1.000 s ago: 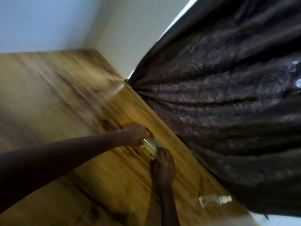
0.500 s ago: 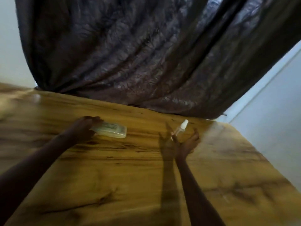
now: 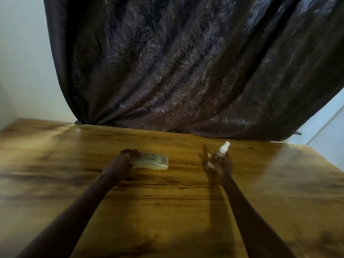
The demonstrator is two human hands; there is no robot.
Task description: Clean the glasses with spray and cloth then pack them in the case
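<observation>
A pale, translucent glasses case (image 3: 153,161) lies shut on the wooden table (image 3: 167,211), near the far edge. My left hand (image 3: 128,157) grips its left end. To the right, my right hand (image 3: 222,164) holds a small clear spray bottle (image 3: 222,150) with a white cap, tilted up to the right above the table. The glasses and the cloth are not in sight.
A dark patterned curtain (image 3: 186,71) hangs just behind the table's far edge. White walls stand to the left (image 3: 22,62) and right. The table's right edge (image 3: 327,161) runs diagonally toward me.
The view swung from the table's left corner round to face the curtain. My right hand left the case, reached the spray bottle and lifted it. My left hand stayed on the case.
</observation>
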